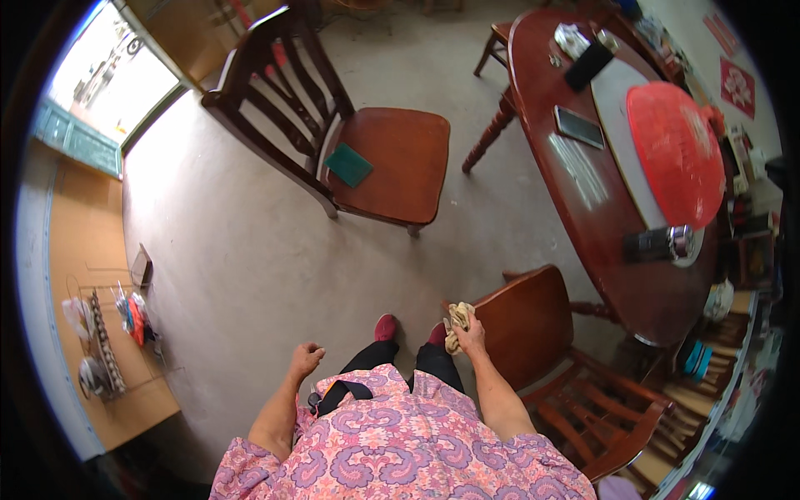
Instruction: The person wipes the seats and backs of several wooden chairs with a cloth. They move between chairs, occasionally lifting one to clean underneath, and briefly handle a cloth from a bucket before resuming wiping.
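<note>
My right hand [473, 336] grips a crumpled beige cloth [459, 317], held beside the seat edge of a brown wooden chair [528, 325] on the right. Whether the cloth touches that chair cannot be told. To the left, my left hand [306, 360] hangs over the floor with its fingers curled in and nothing visible in them. Farther ahead stands a second wooden chair [400, 156] with a slatted dark back. On its seat, close to the backrest, lies a flat green square [349, 165].
A glossy dark-red table [556, 181] at the right bears a phone [579, 127], a red mesh cover [672, 153] and a black cylinder with a shiny end [656, 244]. At the left, bags hang on a rack by a wooden panel [87, 231]. A bright doorway [119, 69] opens at upper left.
</note>
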A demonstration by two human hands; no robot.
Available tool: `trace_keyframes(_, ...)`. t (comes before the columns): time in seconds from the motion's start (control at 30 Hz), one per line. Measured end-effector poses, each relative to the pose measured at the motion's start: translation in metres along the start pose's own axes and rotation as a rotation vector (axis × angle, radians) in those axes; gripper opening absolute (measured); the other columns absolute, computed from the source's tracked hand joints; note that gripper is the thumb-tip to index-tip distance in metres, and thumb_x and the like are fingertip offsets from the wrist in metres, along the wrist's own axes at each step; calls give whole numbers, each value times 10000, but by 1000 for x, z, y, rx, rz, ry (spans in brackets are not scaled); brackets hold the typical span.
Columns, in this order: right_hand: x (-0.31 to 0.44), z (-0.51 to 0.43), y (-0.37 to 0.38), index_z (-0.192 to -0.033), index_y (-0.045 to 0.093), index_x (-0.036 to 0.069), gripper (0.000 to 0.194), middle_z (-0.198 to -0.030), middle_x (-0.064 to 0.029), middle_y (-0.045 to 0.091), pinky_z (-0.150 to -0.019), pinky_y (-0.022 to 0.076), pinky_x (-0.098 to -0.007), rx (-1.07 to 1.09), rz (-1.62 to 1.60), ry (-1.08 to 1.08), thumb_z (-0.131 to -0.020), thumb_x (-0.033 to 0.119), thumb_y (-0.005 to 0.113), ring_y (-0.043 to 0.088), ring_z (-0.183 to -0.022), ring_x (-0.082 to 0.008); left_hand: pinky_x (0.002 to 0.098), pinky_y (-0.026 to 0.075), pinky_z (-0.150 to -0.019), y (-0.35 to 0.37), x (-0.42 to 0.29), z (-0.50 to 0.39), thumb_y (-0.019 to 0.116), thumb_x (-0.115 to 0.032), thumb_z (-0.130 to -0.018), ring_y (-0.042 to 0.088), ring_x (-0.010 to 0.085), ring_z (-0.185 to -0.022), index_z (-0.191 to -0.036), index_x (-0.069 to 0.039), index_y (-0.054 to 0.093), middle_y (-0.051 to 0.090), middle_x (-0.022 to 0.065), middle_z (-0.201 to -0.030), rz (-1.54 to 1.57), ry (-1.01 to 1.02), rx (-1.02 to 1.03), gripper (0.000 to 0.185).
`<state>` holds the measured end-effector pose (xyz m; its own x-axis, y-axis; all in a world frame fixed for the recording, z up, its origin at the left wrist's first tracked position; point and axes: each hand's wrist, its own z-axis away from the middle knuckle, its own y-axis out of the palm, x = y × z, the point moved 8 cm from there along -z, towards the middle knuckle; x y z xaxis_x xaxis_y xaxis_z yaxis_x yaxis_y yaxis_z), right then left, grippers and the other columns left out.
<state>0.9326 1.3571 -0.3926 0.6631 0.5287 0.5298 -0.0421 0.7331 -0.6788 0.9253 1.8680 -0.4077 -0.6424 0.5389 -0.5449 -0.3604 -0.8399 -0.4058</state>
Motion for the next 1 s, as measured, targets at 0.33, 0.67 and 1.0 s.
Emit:
trace_keyframes(0.33,-4,-21,-6,-1341,567,126,641,-1151,-243,655,-939,494,-478,132,197,-37,-766,343,751,619,-1098,-419,405,554,-837,26,13,-17,692,-375,-800,713,308,-895,-1019,-47,751,736,189,-957,-240,-95,100,399)
trace_keyframes(0.67,20,-148,4,-1384,527,112,723,-1197,-252,635,-954,494,-476,260,310,7,-754,357,784,611,-1112,-424,430,546,-824,9,-104,-70,678,-404,-802,699,350,-913,-989,-27,746,723,213,-971,-271,-87,100,425)
trace_keyframes(1.0,224,-361,-43,-1452,471,126,694,-1174,-231,596,-944,476,-467,46,35,-310,-819,236,735,587,-1103,-410,417,537,-780,3,-302,-159,651,-334,-850,695,331,-859,-972,5,714,713,210,-910,-207,238,-30,366)
